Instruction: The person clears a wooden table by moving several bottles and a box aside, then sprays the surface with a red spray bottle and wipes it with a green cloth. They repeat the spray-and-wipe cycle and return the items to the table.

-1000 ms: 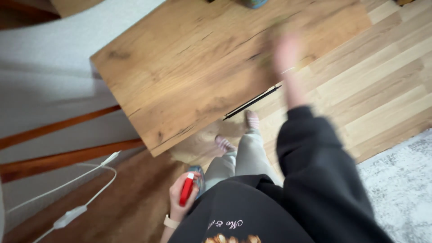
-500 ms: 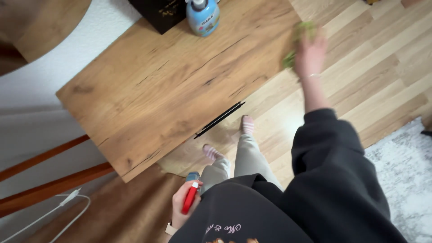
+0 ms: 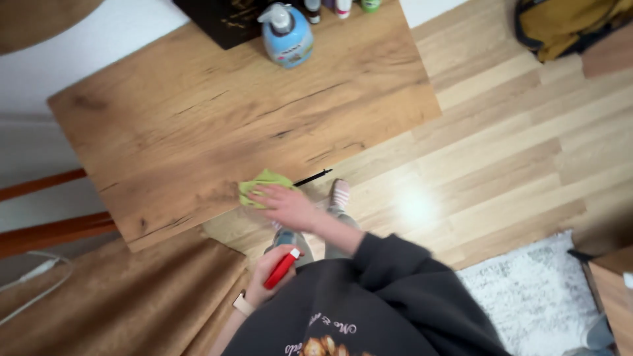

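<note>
My right hand (image 3: 286, 206) presses a green cloth (image 3: 261, 184) onto the near edge of a wooden tabletop (image 3: 198, 125). The fingers lie flat over the cloth, which pokes out to the left of them. Close to my body, my left hand (image 3: 265, 275) grips a spray bottle with a red trigger (image 3: 282, 267); its bluish body shows just above the hand. A watch strap sits on that wrist. My dark sleeve runs from the lower right up to the right hand.
A blue pump bottle (image 3: 287, 33), a dark box (image 3: 217, 18) and small bottles (image 3: 339, 6) stand at the table's far side. A black handle (image 3: 311, 177) sits on the front edge. My socked foot (image 3: 339, 194), a pale rug (image 3: 527, 296), a yellow bag (image 3: 567, 23) and a white cable (image 3: 30, 277) lie around.
My right hand has swept the green cloth from the table's far right corner to its near front edge. The view has shifted, showing more of the bottles. The left hand has kept the spray bottle.
</note>
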